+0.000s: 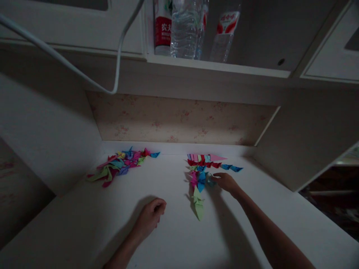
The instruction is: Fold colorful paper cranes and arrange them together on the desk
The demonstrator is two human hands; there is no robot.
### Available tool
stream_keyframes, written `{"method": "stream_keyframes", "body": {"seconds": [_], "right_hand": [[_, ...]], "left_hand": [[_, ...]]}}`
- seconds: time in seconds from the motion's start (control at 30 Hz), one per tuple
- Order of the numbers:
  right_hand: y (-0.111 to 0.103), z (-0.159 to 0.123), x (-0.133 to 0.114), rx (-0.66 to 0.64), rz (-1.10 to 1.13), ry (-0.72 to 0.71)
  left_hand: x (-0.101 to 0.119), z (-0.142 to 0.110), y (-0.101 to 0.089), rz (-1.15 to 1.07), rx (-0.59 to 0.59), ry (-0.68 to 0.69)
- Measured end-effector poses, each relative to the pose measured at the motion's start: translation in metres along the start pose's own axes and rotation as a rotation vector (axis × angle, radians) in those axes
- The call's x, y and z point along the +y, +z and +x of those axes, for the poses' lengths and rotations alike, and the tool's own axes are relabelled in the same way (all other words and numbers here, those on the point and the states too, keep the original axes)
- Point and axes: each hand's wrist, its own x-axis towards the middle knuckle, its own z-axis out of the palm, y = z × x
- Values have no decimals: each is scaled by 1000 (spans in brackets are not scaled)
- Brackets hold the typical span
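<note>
My right hand (226, 182) reaches forward over the white desk (174, 231), its fingers curled down on a light blue folded paper piece (211, 182) at the edge of a row of coloured origami pieces (199, 183). A pale green folded piece (198, 204) ends that row nearest me. Behind it lies a line of red and pink folded pieces (204, 160). My left hand (151, 215) rests on the desk in a loose fist, apart from any paper, with nothing visible in it.
A loose pile of mixed-colour origami pieces (120, 164) lies at the back left of the desk. Two blue pieces (231, 167) sit at the right. Above, a shelf holds water bottles (186, 28). A white cable (84, 74) hangs across the upper left.
</note>
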Motion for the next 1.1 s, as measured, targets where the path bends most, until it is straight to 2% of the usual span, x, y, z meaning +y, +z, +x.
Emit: {"method": "stream_keyframes", "body": {"seconds": [0.33, 0.57, 0.73, 0.9, 1.1], "right_hand": [[10, 7, 6, -48, -104, -90], [20, 14, 5, -17, -93, -144], [15, -4, 10, -19, -44, -196], [8, -28, 17, 38, -23, -251], [22, -32, 20, 113, -22, -291]], "left_hand": [[5, -2, 0, 11, -5, -22], [6, -3, 0, 10, -10, -30], [3, -3, 0, 32, -17, -6], [9, -5, 1, 68, -15, 30], [16, -8, 1, 115, -6, 40]]}}
